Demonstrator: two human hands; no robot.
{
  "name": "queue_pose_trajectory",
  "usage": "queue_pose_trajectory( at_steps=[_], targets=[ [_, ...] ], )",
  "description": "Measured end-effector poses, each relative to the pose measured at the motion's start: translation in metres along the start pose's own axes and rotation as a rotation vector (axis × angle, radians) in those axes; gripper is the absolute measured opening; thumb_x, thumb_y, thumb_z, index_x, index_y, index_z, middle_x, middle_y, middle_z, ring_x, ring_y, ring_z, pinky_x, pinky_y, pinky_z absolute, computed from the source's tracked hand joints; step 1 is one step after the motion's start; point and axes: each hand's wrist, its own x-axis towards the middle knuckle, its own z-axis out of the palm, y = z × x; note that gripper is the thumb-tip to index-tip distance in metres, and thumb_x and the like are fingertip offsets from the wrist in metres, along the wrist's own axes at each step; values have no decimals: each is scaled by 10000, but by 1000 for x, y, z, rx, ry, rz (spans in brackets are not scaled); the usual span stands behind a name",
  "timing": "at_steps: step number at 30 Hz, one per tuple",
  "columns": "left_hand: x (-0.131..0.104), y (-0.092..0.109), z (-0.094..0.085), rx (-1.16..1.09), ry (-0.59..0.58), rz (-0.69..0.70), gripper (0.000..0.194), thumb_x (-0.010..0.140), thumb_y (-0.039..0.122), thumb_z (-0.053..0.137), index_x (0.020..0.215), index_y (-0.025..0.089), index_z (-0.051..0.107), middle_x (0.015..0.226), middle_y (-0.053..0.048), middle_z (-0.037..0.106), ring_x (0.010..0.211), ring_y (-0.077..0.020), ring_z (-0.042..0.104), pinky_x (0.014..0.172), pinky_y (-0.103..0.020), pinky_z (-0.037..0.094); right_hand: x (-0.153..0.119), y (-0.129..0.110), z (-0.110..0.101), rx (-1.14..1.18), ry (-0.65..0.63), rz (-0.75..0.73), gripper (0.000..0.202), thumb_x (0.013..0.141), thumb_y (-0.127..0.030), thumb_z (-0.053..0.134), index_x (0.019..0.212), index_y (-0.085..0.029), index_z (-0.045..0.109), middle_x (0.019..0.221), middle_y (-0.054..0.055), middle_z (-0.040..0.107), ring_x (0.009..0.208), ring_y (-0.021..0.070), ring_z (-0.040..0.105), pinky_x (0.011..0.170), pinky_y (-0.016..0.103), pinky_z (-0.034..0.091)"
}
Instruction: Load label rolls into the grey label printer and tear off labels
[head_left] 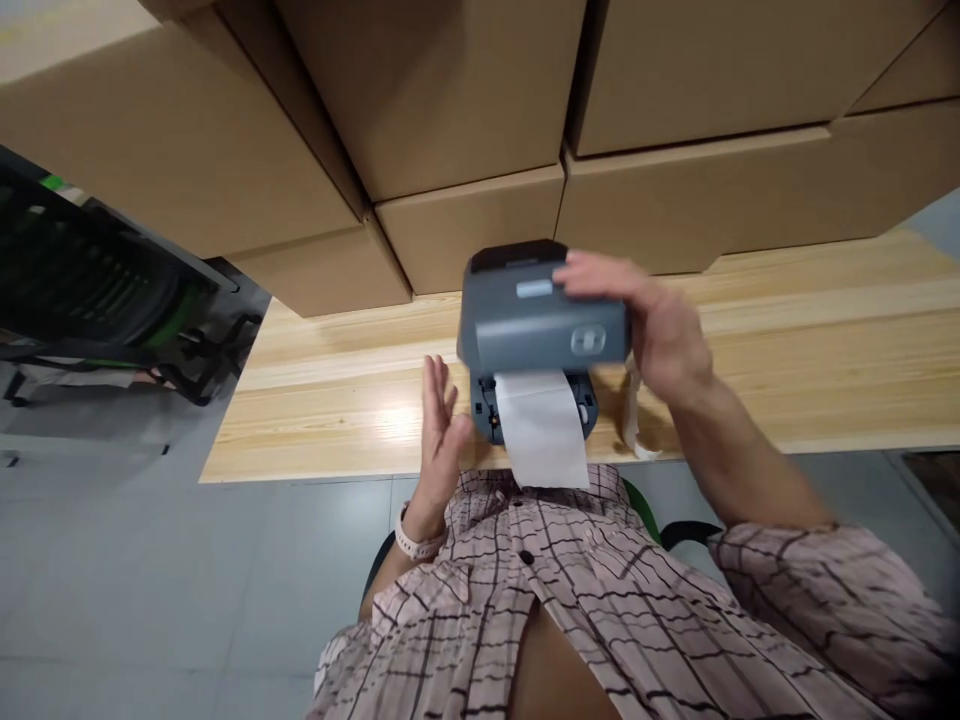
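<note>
A dark grey label printer [487,405] stands on the wooden table, its lid [540,325] tilted up over the base. White label paper [544,430] comes out from under the lid and hangs past the table's front edge. My right hand [660,325] holds the lid at its right side, fingers on top, slightly blurred. Beside the printer's left side is my left hand [441,435], upright, fingers stretched out, holding nothing. The inside of the printer behind the lid is hidden.
Large cardboard boxes [472,225] are stacked along the back of the wooden table [330,400]. A curled white paper strip [632,415] lies right of the printer. A dark chair [90,270] stands on the floor at left.
</note>
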Motion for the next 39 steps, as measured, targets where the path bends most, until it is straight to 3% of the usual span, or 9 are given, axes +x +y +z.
queue_pose_trajectory(
  at_steps=[3, 8, 17, 23, 25, 27, 29, 33, 39],
  targets=[
    [13, 9, 6, 155, 181, 283, 609, 1120, 553, 384, 1715, 450, 297, 1834, 36, 270, 1727, -303, 177, 1401, -594, 220, -55, -8, 16, -17, 9, -55, 574, 1145, -559, 271, 1300, -281, 749, 1484, 59, 726, 1540, 294, 548, 1309, 610, 379],
    [23, 11, 20, 260, 81, 576, 422, 1113, 343, 436, 1452, 380, 684, 1490, -1, 717, 1558, -308, 517, 1297, -617, 397, -79, -8, 37, -63, 82, 3, 523, 1147, -440, 285, 1332, -295, 752, 1509, 47, 714, 1547, 286, 544, 1304, 600, 387],
    [18, -15, 31, 211, 210, 501, 385, 1092, 410, 426, 1192, 375, 796, 1234, -7, 811, 1475, -334, 603, 1264, -700, 389, -84, -9, 48, -66, 123, 75, 530, 1110, -384, 282, 1331, -306, 758, 1474, 40, 733, 1529, 295, 560, 1261, 595, 449],
    [-3, -18, 27, 198, 174, 413, 353, 1068, 398, 505, 1353, 378, 713, 1463, -22, 697, 1561, -340, 495, 1293, -666, 333, -83, -7, 53, -111, 117, 90, 565, 1097, -386, 242, 1297, -290, 762, 1462, 50, 736, 1528, 304, 556, 1269, 601, 436],
    [-23, -22, 24, 213, 327, 387, 351, 1045, 455, 545, 1345, 340, 688, 1434, -62, 688, 1402, -322, 613, 1177, -592, 472, -82, -8, 53, -99, 151, 83, 562, 1100, -383, 245, 1266, -271, 770, 1440, 59, 748, 1516, 299, 570, 1268, 588, 441],
    [-44, -22, 23, 215, 461, 287, 289, 1039, 508, 543, 1113, 290, 717, 1125, -67, 744, 1064, -269, 704, 917, -470, 583, -81, -9, 54, -79, 178, 76, 553, 1103, -380, 254, 1251, -260, 772, 1433, 64, 753, 1514, 295, 572, 1271, 584, 439],
    [-56, -14, 25, 198, 265, 43, 382, 1031, 576, 560, 885, 251, 697, 848, -38, 708, 798, -217, 662, 721, -376, 559, -81, -9, 55, -61, 192, 73, 538, 1106, -378, 268, 1260, -258, 770, 1440, 62, 749, 1520, 293, 565, 1278, 583, 430],
    [-51, 17, 31, -106, -327, -471, 544, 960, 689, 662, 767, 185, 728, 727, -49, 725, 669, -185, 639, 642, -332, 536, -80, -8, 56, -52, 188, 84, 533, 1111, -396, 275, 1273, -271, 768, 1449, 49, 743, 1529, 288, 551, 1289, 578, 411],
    [-40, 31, 31, -361, -469, -570, 579, 875, 711, 769, 659, 173, 754, 659, -70, 738, 588, -160, 634, 605, -312, 541, -78, -11, 49, -130, 122, 36, 576, 1125, -474, 236, 1341, -282, 734, 1452, 62, 727, 1504, 302, 549, 1260, 557, 408]
  ],
)
